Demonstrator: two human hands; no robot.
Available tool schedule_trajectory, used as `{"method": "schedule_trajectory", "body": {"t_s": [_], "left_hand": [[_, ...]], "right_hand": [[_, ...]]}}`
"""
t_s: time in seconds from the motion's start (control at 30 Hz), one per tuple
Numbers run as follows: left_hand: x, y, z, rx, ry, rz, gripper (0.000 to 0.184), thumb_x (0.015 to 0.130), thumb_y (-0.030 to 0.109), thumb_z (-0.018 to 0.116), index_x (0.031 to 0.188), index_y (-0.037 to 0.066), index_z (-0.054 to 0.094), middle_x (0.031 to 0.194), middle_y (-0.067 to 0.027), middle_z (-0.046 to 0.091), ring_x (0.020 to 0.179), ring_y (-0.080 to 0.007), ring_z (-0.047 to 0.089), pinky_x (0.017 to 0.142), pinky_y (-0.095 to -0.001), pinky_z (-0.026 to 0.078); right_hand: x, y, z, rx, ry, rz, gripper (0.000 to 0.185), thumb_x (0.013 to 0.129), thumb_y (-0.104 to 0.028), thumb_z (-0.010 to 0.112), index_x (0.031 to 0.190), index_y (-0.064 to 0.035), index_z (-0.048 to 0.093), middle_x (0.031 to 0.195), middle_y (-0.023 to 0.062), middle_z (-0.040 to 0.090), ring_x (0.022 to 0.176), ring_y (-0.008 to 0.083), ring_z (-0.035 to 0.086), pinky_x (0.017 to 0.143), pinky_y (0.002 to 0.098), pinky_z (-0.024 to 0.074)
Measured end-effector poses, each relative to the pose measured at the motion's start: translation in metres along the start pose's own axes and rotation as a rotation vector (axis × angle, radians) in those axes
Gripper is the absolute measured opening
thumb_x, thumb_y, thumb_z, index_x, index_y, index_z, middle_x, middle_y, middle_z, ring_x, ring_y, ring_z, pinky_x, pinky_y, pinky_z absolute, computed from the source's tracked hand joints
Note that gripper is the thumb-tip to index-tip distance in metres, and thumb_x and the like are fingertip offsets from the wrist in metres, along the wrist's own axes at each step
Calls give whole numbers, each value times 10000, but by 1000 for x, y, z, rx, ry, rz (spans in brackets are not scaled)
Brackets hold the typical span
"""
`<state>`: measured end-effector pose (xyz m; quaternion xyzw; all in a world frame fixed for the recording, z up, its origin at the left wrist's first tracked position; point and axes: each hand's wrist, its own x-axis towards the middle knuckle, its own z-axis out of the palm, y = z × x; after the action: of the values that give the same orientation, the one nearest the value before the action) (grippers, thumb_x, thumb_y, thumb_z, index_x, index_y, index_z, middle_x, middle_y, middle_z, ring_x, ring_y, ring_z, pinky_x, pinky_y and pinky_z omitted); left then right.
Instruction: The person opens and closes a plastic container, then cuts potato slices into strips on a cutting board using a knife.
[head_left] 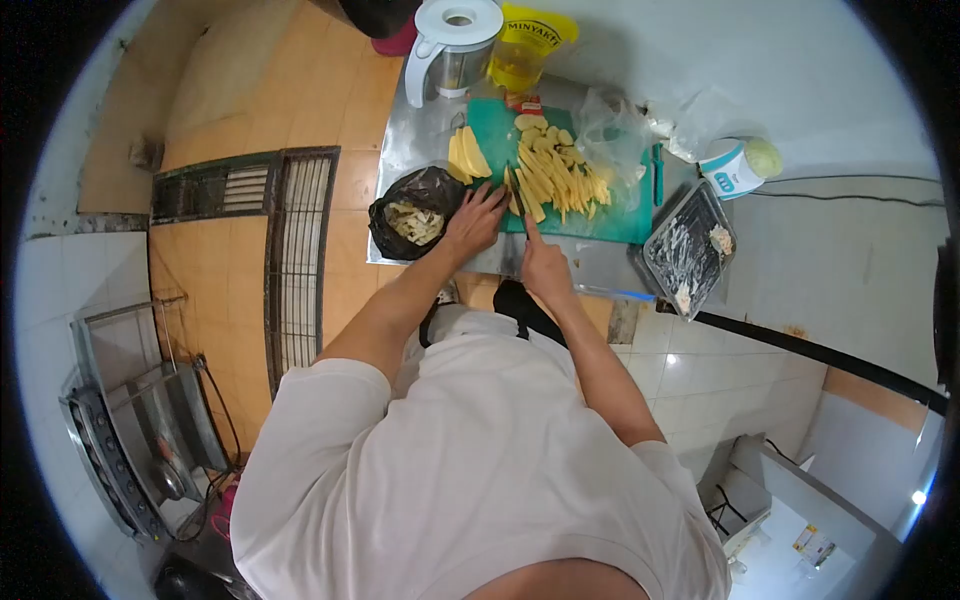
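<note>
My right hand [547, 272] is wrapped round the handle of a knife [516, 192], whose dark blade points away from me over a green cutting board [625, 226]. My left hand [477, 222] presses its fingertips down just left of the blade, on what look like yellow potato slices partly hidden under the fingers. Beyond those fingers a stack of wide potato slices [467, 155] lies at the board's left edge. Right of the knife spreads a heap of cut potato sticks [570, 185]. A black plastic bag [390, 207] holding pale peelings stands beside my left hand.
A blender jug [457, 45] and a yellow oil pouch [520, 60] stand at the back. A clear plastic bag [612, 125] overlaps the board. On the right are a smeared metal tray [690, 250], a white-and-blue tub [730, 170] and a green-handled tool [657, 175].
</note>
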<state>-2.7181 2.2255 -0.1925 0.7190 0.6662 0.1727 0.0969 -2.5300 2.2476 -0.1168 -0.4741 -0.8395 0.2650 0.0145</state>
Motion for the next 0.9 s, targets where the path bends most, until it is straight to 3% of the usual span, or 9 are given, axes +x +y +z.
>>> {"method": "schedule_trajectory", "body": {"t_s": [0.17,0.37,0.47,0.67,0.77,0.9], "left_hand": [[-1,-1,3,-71,27,-11,537,851,81,565,1383,20,539,1482,-121,449,1385,-371,380,1110,-582,367],[-4,0,4,-99,21,-27,538,861,99,577,1393,27,538,1523,-109,413,1403,-375,362,1129,-576,345],[2,-3,10,-63,37,3,539,861,114,585,1392,29,539,1521,-96,405,1408,-373,354,1118,-590,362],[1,-5,6,-26,-35,12,510,890,123,562,1391,30,543,1527,-102,403,1407,-385,355,1112,-603,362],[0,-2,2,-31,-35,22,495,901,129,556,1385,27,550,1532,-111,404,1407,-392,357,1114,-610,357],[-2,-4,3,-10,-18,38,494,906,148,555,1383,19,549,1529,-117,411,1399,-394,365,1107,-614,361]], "right_hand": [[16,7,-25,-82,-104,-36,514,992,-186,483,1499,-142,408,809,367,636,793,535,644,733,631,496],[50,-16,-53,-160,-276,-38,555,941,-127,471,1489,-75,400,982,402,626,894,533,644,809,607,507],[64,-19,-52,-148,-222,-74,582,922,-100,463,1495,-53,378,996,397,631,891,533,643,823,593,512],[43,-17,-57,-158,-326,4,540,963,-117,437,1498,-71,380,924,372,647,868,538,640,809,586,509],[25,-26,-75,-160,-374,51,634,897,-84,479,1516,-37,354,985,378,652,928,493,670,825,545,541],[14,-17,-65,-187,-359,8,637,899,-80,477,1520,-38,341,989,381,651,931,501,668,815,553,540]]}}
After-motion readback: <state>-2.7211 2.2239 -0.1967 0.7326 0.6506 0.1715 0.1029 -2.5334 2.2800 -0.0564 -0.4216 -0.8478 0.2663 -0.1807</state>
